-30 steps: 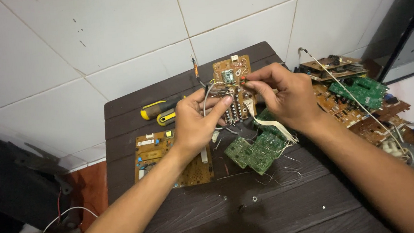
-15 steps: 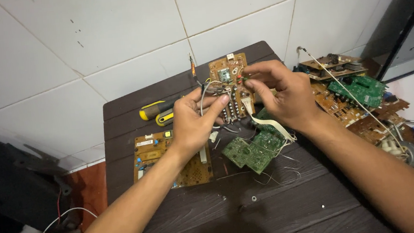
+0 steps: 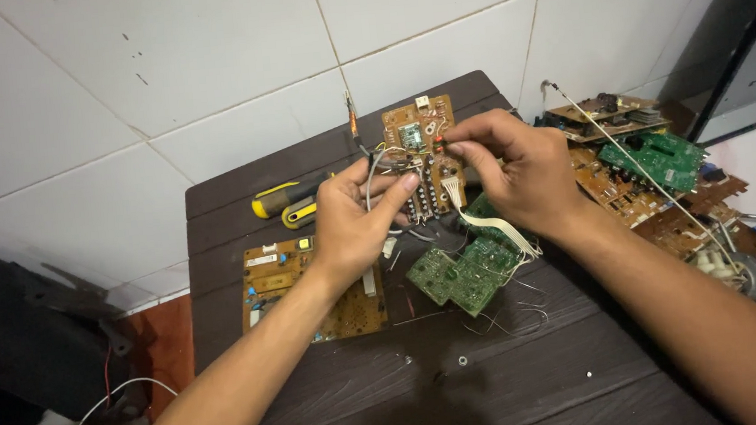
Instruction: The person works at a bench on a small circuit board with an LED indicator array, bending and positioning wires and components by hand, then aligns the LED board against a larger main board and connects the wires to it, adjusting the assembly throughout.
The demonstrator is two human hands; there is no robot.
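We hold a small brown circuit board (image 3: 419, 159) up over the far end of the dark wooden surface (image 3: 502, 384), both hands at work on it. Our left hand (image 3: 351, 219) steadies it from the side, thumb and fingers pressed against its edge and the grey wires looping off it. Our right hand (image 3: 515, 168) reaches across the top, its grip pinched on some small part near the board's middle; the part itself is too small to make out. We judge this as picking a part or wire off the board, and the next move would call for a firm hold and a careful pull.

A white ribbon cable (image 3: 489, 226) trails from the board down toward a green circuit board (image 3: 460, 269). A flat brown board (image 3: 312, 287) lies left of it, with yellow-handled screwdrivers (image 3: 290, 202) beyond. A heap of scrap boards (image 3: 648, 171) sits at the right.
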